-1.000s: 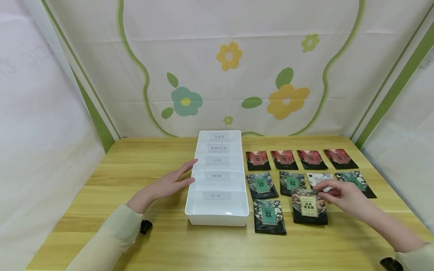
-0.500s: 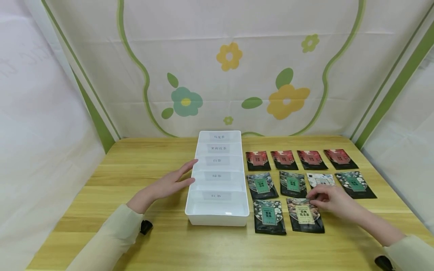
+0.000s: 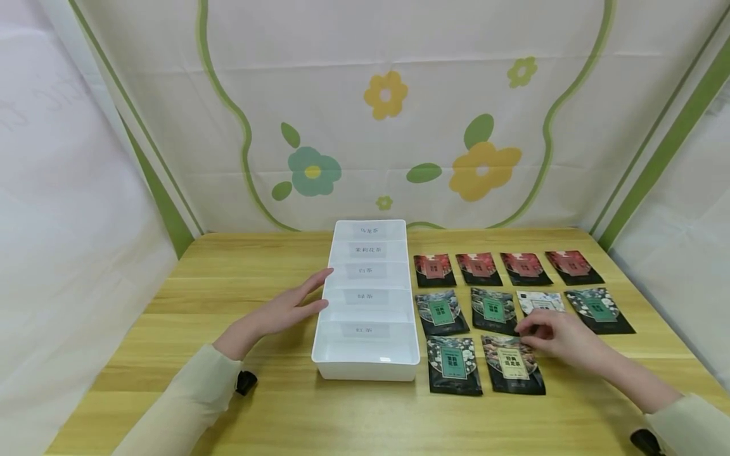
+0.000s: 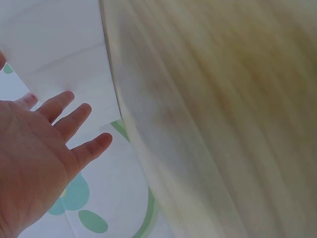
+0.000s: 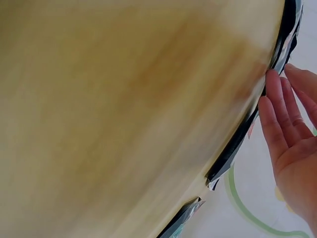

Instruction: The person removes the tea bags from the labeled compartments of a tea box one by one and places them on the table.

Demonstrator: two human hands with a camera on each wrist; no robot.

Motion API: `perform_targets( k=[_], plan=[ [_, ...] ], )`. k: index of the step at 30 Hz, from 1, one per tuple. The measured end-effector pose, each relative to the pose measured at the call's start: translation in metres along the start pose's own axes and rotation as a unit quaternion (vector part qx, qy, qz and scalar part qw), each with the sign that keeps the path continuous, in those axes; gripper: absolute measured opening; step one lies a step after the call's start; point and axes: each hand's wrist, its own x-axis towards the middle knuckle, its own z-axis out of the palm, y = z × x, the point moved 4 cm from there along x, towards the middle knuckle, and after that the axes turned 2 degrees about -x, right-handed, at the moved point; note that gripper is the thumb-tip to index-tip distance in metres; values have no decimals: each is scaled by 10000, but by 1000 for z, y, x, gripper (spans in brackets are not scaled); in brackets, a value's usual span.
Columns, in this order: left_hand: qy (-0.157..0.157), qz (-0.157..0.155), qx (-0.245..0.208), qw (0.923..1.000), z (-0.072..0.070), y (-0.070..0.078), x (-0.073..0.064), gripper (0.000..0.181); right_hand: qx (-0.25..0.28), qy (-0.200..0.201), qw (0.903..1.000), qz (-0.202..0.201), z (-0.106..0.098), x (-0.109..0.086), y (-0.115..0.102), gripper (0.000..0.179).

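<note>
A tea sachet with a pale yellow label (image 3: 513, 368) lies flat on the wooden table in the front row. My right hand (image 3: 561, 339) is at its upper right corner, fingertips right at the edge; in the right wrist view, its fingers (image 5: 278, 106) look fairly straight and the thumb stands apart from them. The long white divided box (image 3: 365, 372) stands in the middle with paper labels in its compartments. Beside its left wall, my left hand (image 3: 279, 311) has its fingers spread, with two fingertips at the rim.
A green-labelled floral sachet (image 3: 454, 367) lies left of the yellow-labelled one. Behind them are several more sachets, including a white-topped one (image 3: 530, 300) partly covered by my right hand. Red sachets (image 3: 479, 269) form the back row. A flower-printed cloth (image 3: 319, 95) hangs behind the table.
My right hand brought the yellow-labelled sachet left and down beside the green-labelled floral one, where it now lies flatter. My left hand stays at the box.
</note>
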Motion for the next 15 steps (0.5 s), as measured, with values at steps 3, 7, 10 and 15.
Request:
perform_targets(
  k=[3,7,10,15],
  plan=[
    [1,16,-9,10000,0,0,0,67,-7,51,10000,43,-1,0,-2,20],
    [-4,29,-17,10000,0,0,0,66,61,225,9997,87,-5,1,-7,19],
    [-18,28,-16,10000,0,1,0,67,208,381,9990,46,-10,3,-12,19],
    [-8,-16,166,9999,-2,4,0,68,400,550,9974,-228,-18,10,-25,19]
  ],
)
